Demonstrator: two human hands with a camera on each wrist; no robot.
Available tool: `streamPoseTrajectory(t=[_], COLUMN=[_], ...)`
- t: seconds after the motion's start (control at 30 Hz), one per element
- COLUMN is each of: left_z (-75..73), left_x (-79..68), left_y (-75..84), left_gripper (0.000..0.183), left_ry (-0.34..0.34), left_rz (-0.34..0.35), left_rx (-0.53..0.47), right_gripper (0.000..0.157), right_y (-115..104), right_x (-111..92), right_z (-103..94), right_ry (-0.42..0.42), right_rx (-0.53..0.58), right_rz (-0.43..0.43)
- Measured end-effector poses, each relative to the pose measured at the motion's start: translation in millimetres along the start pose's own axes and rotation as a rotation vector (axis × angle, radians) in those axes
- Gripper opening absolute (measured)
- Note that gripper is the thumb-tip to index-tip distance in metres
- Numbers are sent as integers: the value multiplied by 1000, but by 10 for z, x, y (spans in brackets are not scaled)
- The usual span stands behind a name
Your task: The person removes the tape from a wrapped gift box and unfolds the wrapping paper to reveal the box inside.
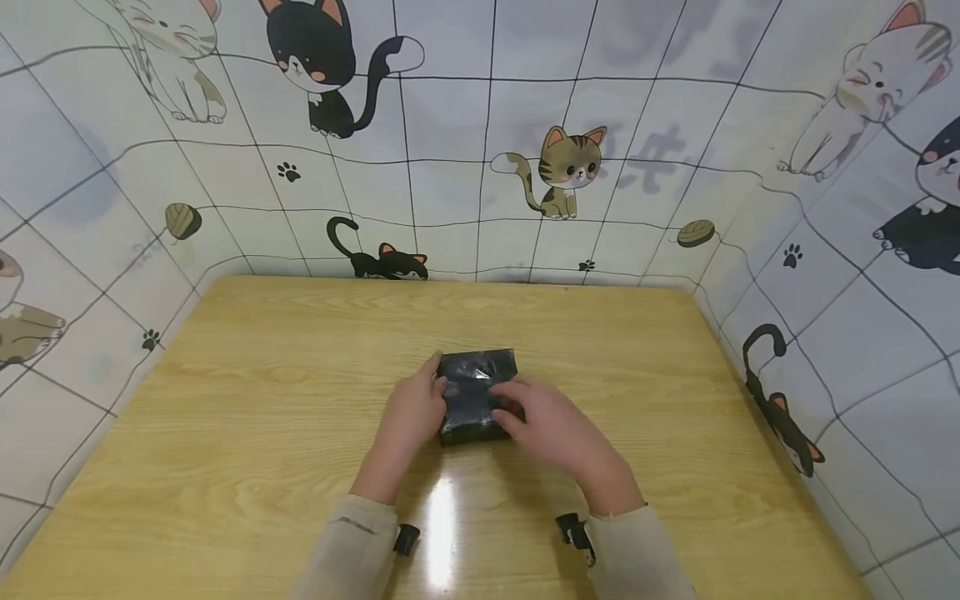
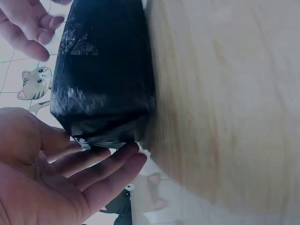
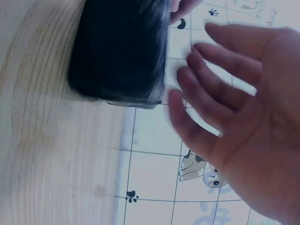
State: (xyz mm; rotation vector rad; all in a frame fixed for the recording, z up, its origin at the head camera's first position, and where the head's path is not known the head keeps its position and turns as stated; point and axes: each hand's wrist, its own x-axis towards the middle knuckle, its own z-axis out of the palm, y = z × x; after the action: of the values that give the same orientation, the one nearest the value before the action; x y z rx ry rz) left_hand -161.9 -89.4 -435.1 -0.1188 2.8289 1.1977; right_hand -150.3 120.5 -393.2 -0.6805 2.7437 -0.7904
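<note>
Two hands (image 1: 411,407) (image 1: 551,423), one black package (image 1: 469,402)

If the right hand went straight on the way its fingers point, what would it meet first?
Most likely the top of the black package; the right wrist view shows a gap between the right hand and it. Depth is hard to judge, though.

Looked like an indoor spot, but I couldn't tell if it was a home or an office. The wood-grain desk (image 1: 262,408) had a bright glare streak (image 1: 441,533) on it, and white grid-lined covering (image 1: 450,117) with cartoon cats (image 1: 573,171) and paw prints (image 1: 288,172) wrapped the back and both sides, kinda homey.
</note>
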Motion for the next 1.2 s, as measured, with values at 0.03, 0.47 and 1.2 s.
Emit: streamPoseTrajectory(t=[0.03, 0.47, 1.2], left_z=[10, 55, 70], left_x=[10, 12, -82], left_y=[3, 29, 18], left_gripper=[54, 48, 41], left_ry=[-16, -64, -40], left_rz=[3, 41, 82], left_rx=[-7, -14, 60], right_gripper=[40, 107, 96], right_y=[14, 249, 20], right_x=[6, 132, -20], right_z=[-5, 87, 101], right_ry=[51, -63, -108], right_rx=[-40, -65, -142], right_rz=[10, 171, 171])
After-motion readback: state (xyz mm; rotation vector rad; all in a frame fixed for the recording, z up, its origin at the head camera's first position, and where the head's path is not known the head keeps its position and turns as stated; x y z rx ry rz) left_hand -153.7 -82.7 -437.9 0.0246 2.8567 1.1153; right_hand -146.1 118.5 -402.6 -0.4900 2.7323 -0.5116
